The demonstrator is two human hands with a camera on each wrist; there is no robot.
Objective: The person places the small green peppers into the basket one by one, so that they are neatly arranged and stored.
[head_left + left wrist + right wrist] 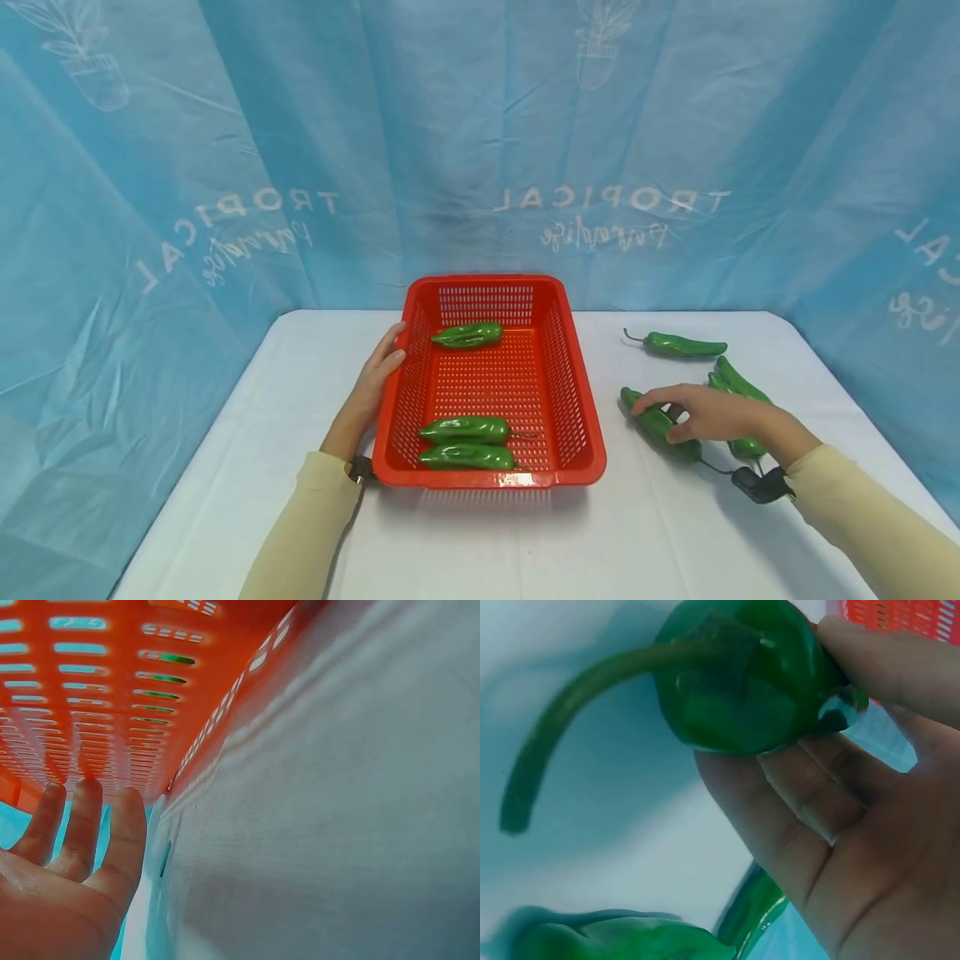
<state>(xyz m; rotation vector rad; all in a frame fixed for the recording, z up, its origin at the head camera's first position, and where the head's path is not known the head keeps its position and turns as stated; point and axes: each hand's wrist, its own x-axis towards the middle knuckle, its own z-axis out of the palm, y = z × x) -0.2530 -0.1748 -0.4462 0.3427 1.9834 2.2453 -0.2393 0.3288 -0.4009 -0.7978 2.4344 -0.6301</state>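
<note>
One green pepper (660, 428), at three o'clock from the red basket (480, 479), was pinched in the right hand (705, 413), apparently the grasping step, while the left hand (373, 382) touched its nine-o'clock side, fingers extended, and the next move likely called for a secure lift.

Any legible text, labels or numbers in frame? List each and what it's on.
"TROPICAL": mirrored, on the blue curtain, centre and left.
"Paradise": mirrored script, beneath each of those.
Right edge: same curtain print, cut off by the frame.
Pale mark on the near rim of the red basket: too small to read, possibly glint.
</note>
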